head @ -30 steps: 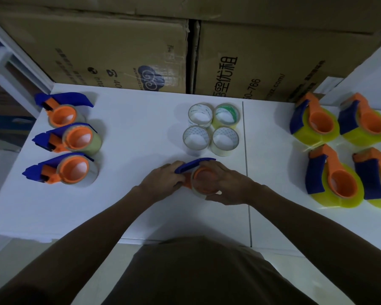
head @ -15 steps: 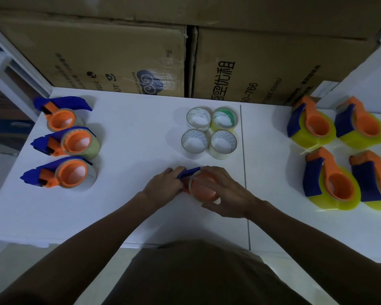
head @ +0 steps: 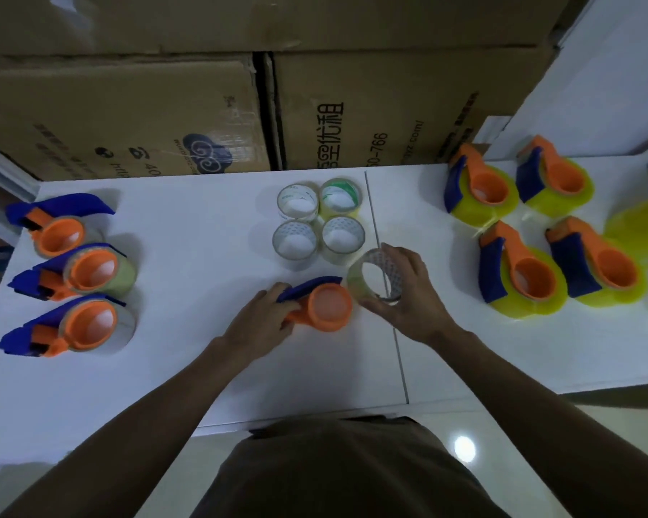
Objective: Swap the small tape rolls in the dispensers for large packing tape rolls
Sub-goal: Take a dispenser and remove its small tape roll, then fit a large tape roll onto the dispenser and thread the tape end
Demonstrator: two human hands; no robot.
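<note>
Small tape roll [head: 376, 277] is sitting off the empty dispenser [head: 320, 303], just right of it at table [head: 188, 233] centre; R hand [head: 408, 293] is gripping it w/ curled fingers. L hand [head: 262, 317] is holding dispenser's handle end.

Beyond the hands, large brown cardboard boxes [head: 135, 117] stand stacked against the far edge of a white table [head: 188, 226], one printed with dark characters. A thin seam [head: 397, 345] splits the tabletop near the right hand. Below the near edge, glossy pale floor [head: 502, 443] reflects a bright light spot [head: 464, 447]. The room is dim.
</note>
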